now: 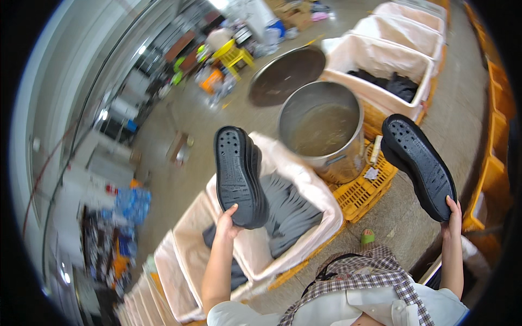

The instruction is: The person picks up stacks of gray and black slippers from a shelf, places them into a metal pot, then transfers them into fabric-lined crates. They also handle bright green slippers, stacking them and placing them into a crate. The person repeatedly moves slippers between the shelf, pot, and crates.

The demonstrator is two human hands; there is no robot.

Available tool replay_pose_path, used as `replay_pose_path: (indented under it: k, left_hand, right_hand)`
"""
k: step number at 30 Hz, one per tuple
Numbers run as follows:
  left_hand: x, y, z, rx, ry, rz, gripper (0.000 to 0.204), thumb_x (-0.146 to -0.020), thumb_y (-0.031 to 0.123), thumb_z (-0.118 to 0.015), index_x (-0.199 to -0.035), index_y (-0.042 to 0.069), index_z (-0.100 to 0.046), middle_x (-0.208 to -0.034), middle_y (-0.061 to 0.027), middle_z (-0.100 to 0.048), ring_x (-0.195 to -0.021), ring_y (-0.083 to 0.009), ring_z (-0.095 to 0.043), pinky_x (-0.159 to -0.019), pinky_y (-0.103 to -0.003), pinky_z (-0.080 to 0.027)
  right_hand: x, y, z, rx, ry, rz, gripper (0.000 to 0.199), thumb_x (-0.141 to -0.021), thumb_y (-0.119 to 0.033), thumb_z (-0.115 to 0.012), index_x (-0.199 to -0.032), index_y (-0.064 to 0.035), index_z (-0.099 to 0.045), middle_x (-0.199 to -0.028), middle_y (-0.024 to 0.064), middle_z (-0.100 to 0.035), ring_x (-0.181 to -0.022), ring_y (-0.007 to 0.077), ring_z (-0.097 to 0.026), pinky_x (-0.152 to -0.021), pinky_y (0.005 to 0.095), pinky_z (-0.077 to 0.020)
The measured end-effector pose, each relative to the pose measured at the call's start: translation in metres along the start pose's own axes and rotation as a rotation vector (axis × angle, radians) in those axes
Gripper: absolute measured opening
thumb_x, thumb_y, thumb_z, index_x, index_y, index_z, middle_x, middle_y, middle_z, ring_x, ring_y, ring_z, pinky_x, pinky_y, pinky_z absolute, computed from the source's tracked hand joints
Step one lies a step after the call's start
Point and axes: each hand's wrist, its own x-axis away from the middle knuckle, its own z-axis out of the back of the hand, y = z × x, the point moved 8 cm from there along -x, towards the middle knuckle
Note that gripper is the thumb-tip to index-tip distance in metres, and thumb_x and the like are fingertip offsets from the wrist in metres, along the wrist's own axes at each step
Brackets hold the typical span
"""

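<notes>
My left hand (228, 224) grips the heel end of a stack of black shoe soles (234, 174), held upright over a lined bin. Several layers show along the stack's right side. Out to the right, my right hand (452, 217) is closed on the lower end of another stack of black shoe soles (423, 168), tilted with its top toward the left. Both stacks show a row of small round holes near the upper end. Below the left stack, a pale-lined bin (326, 217) holds grey flat pieces (291, 209) packed in rows.
A large metal pot (356, 125) of murky liquid stands ahead, its round lid (288, 73) beside it. An orange plastic crate (365, 190) sits near the pot. Lined bins (375, 51) run far right, one holding dark pieces. Orange bins (481, 190) line the right edge.
</notes>
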Motion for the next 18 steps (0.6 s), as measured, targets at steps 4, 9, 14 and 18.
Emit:
replay_pose_path:
  k: [4, 9, 14, 18]
  left_hand:
    - [0.127, -0.075, 0.114, 0.450, 0.118, 0.163, 0.048, -0.087, 0.022, -0.059, -0.130, 0.006, -0.046, -0.131, -0.0144, -0.051, -0.122, -0.0365, -0.045, -0.101, -0.063, -0.028]
    - [0.330, -0.153, 0.260, 0.805, 0.430, 0.060, 0.048, -0.086, 0.024, -0.062, -0.129, 0.008, -0.047, -0.130, -0.0122, -0.053, -0.118, -0.0344, -0.049, -0.099, -0.059, -0.031]
    - [0.537, -0.223, 0.290, 1.199, 0.648, -0.116, 0.051, -0.085, 0.023, -0.063, -0.130, 0.007, -0.046, -0.131, -0.0141, -0.051, -0.120, -0.0364, -0.047, -0.099, -0.061, -0.031]
    - [0.651, -0.260, 0.315, 1.431, 0.846, -0.213, 0.049, -0.086, 0.024, -0.061, -0.129, 0.008, -0.046, -0.130, -0.0124, -0.052, -0.121, -0.0352, -0.045, -0.100, -0.061, -0.030]
  right_hand:
    - [0.043, 0.011, -0.087, 0.118, -0.173, -0.076, 0.043, -0.082, -0.026, -0.067, -0.118, -0.0063, -0.053, -0.108, 0.0053, -0.062, -0.094, 0.0175, -0.062, -0.082, 0.0291, -0.0492]
    - [0.149, 0.067, -0.219, 0.229, -0.561, -0.315, 0.048, -0.084, -0.028, -0.065, -0.123, -0.0039, -0.051, -0.119, 0.0096, -0.060, -0.106, 0.0219, -0.059, -0.090, 0.0338, -0.0474]
    - [0.300, 0.098, -0.319, 0.285, -0.983, -0.620, 0.046, -0.086, -0.025, -0.063, -0.124, -0.0016, -0.051, -0.122, 0.0122, -0.059, -0.109, 0.0259, -0.059, -0.094, 0.0377, -0.0473]
    - [0.429, 0.129, -0.384, 0.451, -1.040, -0.816, 0.036, -0.086, -0.021, -0.063, -0.116, -0.0020, -0.056, -0.114, 0.0118, -0.063, -0.105, 0.0254, -0.061, -0.093, 0.0373, -0.0488]
